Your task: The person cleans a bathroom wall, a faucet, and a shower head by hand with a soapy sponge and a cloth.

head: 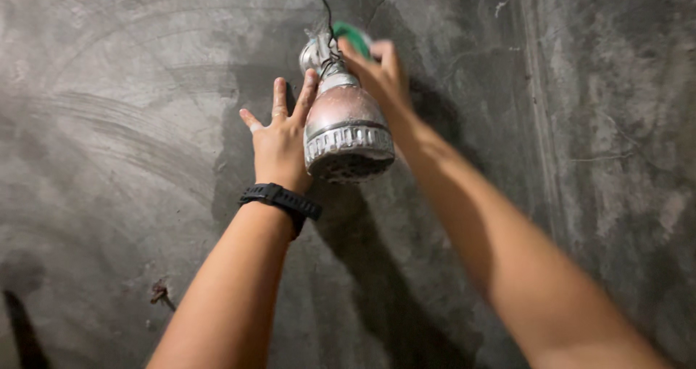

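Rough grey cement wall point(130, 122) fills the whole background, streaked with trowel marks and darker where a damp patch runs down its middle. We see our two bare forearms reaching up toward a worn metal shower head point(345, 126) that hangs high on the wall near its top edge, face tilted down, with a thin black wire point(326, 10) running up from its neck. Our left hand point(279, 141), a black watch point(281, 198) on its wrist, is spread wide open, fingers splayed, its palm side against the left flank of the shower head. Our right hand point(380, 72) is curled around a green scrub pad point(353, 35), pressing it to the upper neck of the shower head, just above and right of the left hand.
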